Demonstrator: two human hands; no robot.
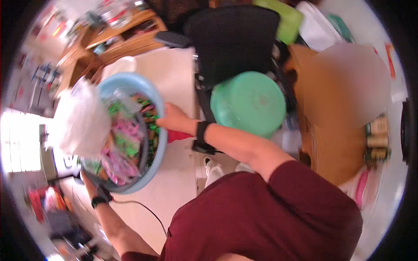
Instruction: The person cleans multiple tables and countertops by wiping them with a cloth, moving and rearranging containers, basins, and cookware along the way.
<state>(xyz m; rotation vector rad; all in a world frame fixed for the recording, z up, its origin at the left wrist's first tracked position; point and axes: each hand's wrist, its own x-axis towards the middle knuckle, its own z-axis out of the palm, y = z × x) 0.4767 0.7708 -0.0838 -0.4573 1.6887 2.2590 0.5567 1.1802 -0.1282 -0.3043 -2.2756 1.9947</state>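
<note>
A light blue basin (160,157) is at the left, over a pale tabletop. Inside it, a dark grey tub (143,150) holds pink and green plastic packets (124,143), with more green and dark packets beside it. My right hand (176,118) is closed on the basin's right rim, fingers curled over the edge. My left hand (90,185) is at the lower left rim, partly hidden and blurred; it seems to grip the edge. A full white plastic bag (82,119) overlaps the basin's left side. Something red (177,136) shows just below my right hand.
A green plastic basin (257,104) rests at the black office chair (230,39). A black cable (150,211) crosses the pale tabletop (174,167). Wooden shelving (122,37) stands at the back left, a brown wooden surface (335,152) at the right.
</note>
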